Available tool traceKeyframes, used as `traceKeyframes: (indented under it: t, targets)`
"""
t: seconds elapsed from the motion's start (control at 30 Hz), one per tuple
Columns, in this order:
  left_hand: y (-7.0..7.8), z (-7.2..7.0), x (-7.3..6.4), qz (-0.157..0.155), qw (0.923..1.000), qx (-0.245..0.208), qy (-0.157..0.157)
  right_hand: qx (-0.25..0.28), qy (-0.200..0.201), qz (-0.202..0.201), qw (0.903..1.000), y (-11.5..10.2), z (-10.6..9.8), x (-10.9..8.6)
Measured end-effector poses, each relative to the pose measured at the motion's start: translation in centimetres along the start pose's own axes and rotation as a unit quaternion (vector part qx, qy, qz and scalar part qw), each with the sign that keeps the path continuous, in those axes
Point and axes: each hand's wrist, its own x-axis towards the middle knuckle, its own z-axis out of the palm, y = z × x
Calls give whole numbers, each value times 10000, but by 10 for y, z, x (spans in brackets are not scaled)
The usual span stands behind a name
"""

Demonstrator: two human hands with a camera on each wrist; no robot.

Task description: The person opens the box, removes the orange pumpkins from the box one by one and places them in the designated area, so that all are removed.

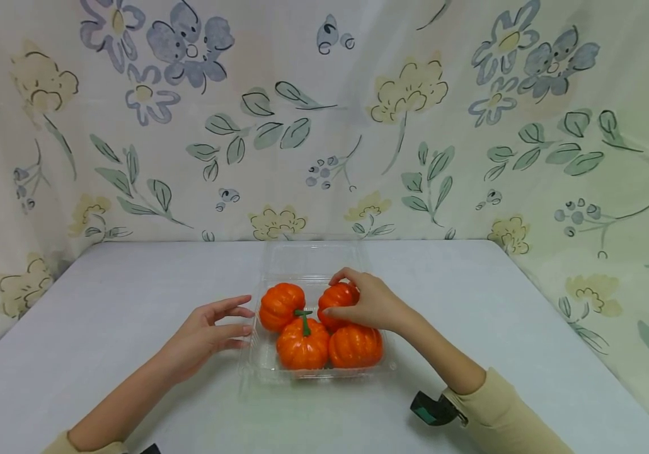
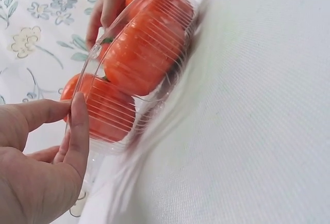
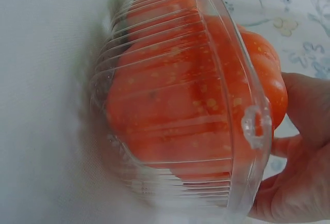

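Centre of frame: my right hand (image 1: 374, 302) grips the upper-right glossy orange ribbed pumpkin (image 1: 336, 296) inside the clear plastic box (image 1: 268, 360); my left hand (image 1: 206, 334), fingers loosely parted, is at its left edge.

Indoor setup: tbl (image 1: 149, 284), floral bkdrp (image 1: 324, 132).

Pale floral cloth (image 1: 324, 120) fills the frame's upper half, behind a white tabletop (image 1: 506, 321) in the lower half.
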Motion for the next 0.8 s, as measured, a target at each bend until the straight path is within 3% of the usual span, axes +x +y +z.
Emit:
traceKeyframes:
  t: [0.27, 0.5, 0.8]
  targets:
    - [-2, 0, -1, 24, 10000, -51, 64, 304, 128, -173, 9993, 3, 0, -2]
    - [-3, -1, 0, -35, 9999, -51, 118, 175, 321, -363, 9987, 5, -4, -7]
    - [-2, 0, 1, -45, 9999, -104, 127, 422, 549, -284, 9972, 5, -7, -14]
